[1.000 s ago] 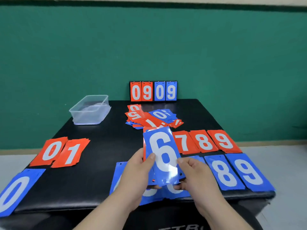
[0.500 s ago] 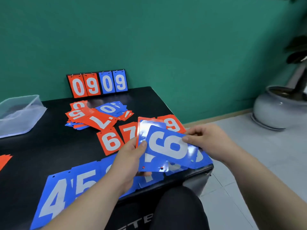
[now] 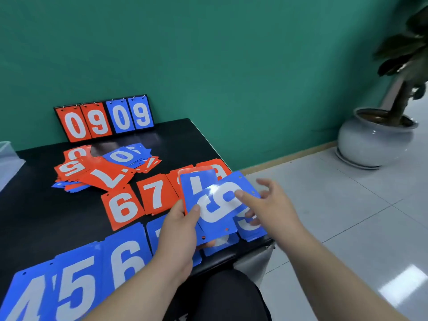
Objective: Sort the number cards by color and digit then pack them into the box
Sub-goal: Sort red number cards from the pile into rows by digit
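- Left hand [image 3: 178, 230] grips a small stack of cards [image 3: 196, 188], blue on top with a red edge behind. My thumb lies across its lower corner.
- Right hand [image 3: 271, 205]: thumb on the face of a blue card [image 3: 220, 205] angled across that stack. Some fingers seem to be beneath it, and the rest are spread. The digit is turned, so it could be a 6 or a 9.
- Done, by my reckoning: the red row [image 3: 155, 195] just ahead of my left hand shows 6 and 7, then cards partly hidden by the stack. The blue row [image 3: 76, 286] left of my left wrist reads 4, 5, 6, with more under both hands.
- Left to do: a mixed heap [image 3: 104, 167] lies on the bench [image 3: 34, 216], farther ahead and to the left of my left hand. It is red and blue jumbled together, unsorted.
- The box [image 3: 9, 158] is far to the left of my left hand. Only a corner shows, and I can't see what is in it.
- Judgement: sorting is roughly midway, and packing looks not yet begun.
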